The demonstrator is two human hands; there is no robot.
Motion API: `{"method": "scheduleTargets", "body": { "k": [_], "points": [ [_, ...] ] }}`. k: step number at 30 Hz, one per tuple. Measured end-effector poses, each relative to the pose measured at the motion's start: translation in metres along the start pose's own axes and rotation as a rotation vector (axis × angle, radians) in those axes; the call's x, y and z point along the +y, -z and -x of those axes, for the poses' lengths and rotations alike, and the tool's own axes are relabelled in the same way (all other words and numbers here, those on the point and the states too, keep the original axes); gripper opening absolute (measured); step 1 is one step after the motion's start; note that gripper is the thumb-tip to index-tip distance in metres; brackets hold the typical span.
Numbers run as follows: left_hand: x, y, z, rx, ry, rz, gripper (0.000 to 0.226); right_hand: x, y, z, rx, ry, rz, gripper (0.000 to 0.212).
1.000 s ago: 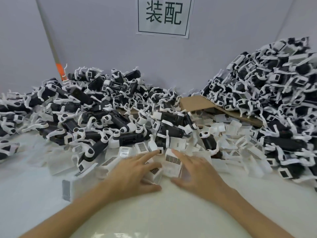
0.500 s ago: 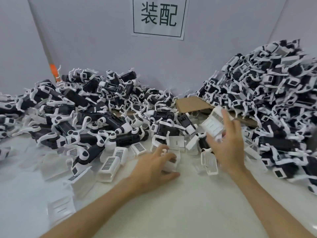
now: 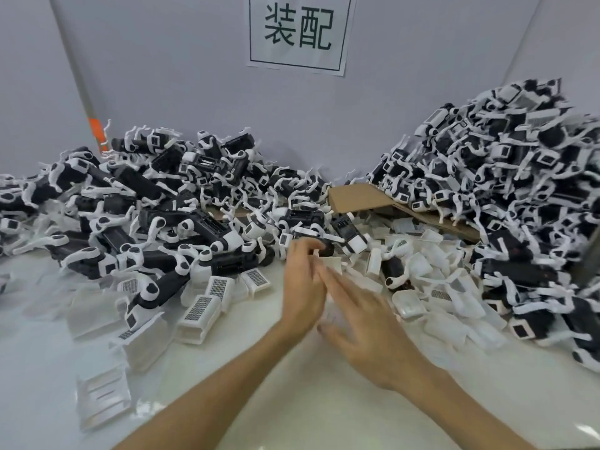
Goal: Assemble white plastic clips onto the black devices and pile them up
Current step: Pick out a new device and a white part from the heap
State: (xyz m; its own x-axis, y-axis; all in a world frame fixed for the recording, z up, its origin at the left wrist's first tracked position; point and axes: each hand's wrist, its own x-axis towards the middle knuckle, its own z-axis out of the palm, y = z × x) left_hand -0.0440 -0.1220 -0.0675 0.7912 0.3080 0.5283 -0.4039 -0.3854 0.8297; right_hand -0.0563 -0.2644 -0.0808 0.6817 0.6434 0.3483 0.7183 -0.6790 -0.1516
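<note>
While our left hand [image 3: 303, 287] has its fingers curled at a white clip [image 3: 331, 263] that shows at their tips, motion blur keeps us from telling whether they truly pinch it. Our right hand [image 3: 363, 323] lies against the left one, fingers straight and slightly spread, holding nothing, its fingertips [image 3: 324, 271] reaching just under that clip. Just beyond the curled fingers sits the rounded end of a black device [image 3: 325, 249], too blurred for us to say whether anything touches it. To the left of our hands, loose white clips [image 3: 199, 311] lie scattered on the white table [image 3: 292, 401], and past them spreads a low heap of black devices [image 3: 156, 203] wearing white parts. More clips lie to the right of our right hand, running up to a taller heap [image 3: 506, 190] of fitted devices. Straight beyond our hands a piece of cardboard [image 3: 354, 198] pokes out between the two heaps, and a paper sign [image 3: 297, 30] hangs on the wall above.
</note>
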Motion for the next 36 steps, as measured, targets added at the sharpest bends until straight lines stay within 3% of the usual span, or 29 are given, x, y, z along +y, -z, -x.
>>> {"method": "scheduleTargets", "body": {
  "k": [2, 4, 7, 9, 11, 13, 17, 19, 23, 25, 26, 28, 29, 31, 33, 34, 36],
  "points": [
    [0.003, 0.047, 0.005, -0.074, -0.070, -0.224, 0.023, 0.020, -0.009, 0.007, -0.145, -0.081, 0.188, 0.059],
    [-0.003, 0.105, 0.025, -0.247, -0.155, -0.505, 0.007, 0.047, -0.007, 0.012, -0.181, -0.103, 0.238, 0.053],
    [-0.016, 0.203, 0.061, -0.408, -0.314, -1.019, 0.046, 0.079, 0.002, 0.022, -0.191, -0.055, 0.202, 0.052],
    [-0.025, 0.249, 0.079, -0.535, -0.301, -1.158, 0.060, 0.096, 0.004, 0.024, -0.189, -0.032, 0.186, 0.049],
    [-0.044, 0.266, 0.091, -0.568, -0.327, -1.224, 0.059, 0.104, 0.007, 0.018, -0.197, -0.039, 0.166, 0.044],
    [-0.060, 0.263, 0.092, -0.534, -0.345, -1.240, 0.054, 0.107, 0.008, 0.010, -0.191, -0.034, 0.138, 0.044],
    [-0.066, 0.250, 0.059, -0.303, -0.398, -1.196, 0.051, 0.098, 0.005, -0.005, -0.153, -0.020, 0.102, 0.045],
    [-0.068, 0.247, 0.042, -0.227, -0.406, -1.251, 0.037, 0.083, 0.000, -0.010, -0.106, -0.041, 0.041, 0.038],
    [-0.068, 0.248, 0.014, -0.060, -0.358, -1.266, 0.033, 0.065, 0.004, -0.025, 0.192, -0.101, -0.081, 0.011],
    [-0.065, 0.254, 0.000, 0.007, -0.240, -1.217, 0.021, 0.066, 0.021, -0.034, 0.343, -0.233, -0.252, 0.012],
    [-0.064, 0.257, -0.008, 0.020, -0.161, -1.174, 0.026, 0.069, 0.034, -0.037, 0.444, -0.304, -0.334, 0.012],
    [-0.056, 0.259, -0.018, 0.036, -0.017, -1.088, 0.029, 0.083, 0.059, -0.042, 0.651, -0.426, -0.289, 0.009],
    [-0.050, 0.256, -0.021, 0.061, 0.022, -1.062, 0.029, 0.095, 0.071, -0.046, 0.671, -0.481, -0.186, 0.012],
    [-0.036, 0.242, -0.023, 0.119, 0.007, -1.054, 0.028, 0.120, 0.090, -0.050, 0.476, -0.661, -0.006, 0.005],
    [-0.020, 0.216, -0.021, 0.111, -0.091, -1.011, 0.026, 0.131, 0.096, -0.053, 0.245, -0.864, 0.021, 0.038],
    [-0.013, 0.199, -0.018, 0.052, -0.130, -0.936, 0.027, 0.126, 0.091, -0.056, 0.242, -0.887, 0.000, 0.054],
    [-0.003, 0.162, -0.008, -0.105, -0.174, -0.776, 0.025, 0.102, 0.071, -0.063, 0.340, -0.732, -0.072, 0.064]
  ]
}}
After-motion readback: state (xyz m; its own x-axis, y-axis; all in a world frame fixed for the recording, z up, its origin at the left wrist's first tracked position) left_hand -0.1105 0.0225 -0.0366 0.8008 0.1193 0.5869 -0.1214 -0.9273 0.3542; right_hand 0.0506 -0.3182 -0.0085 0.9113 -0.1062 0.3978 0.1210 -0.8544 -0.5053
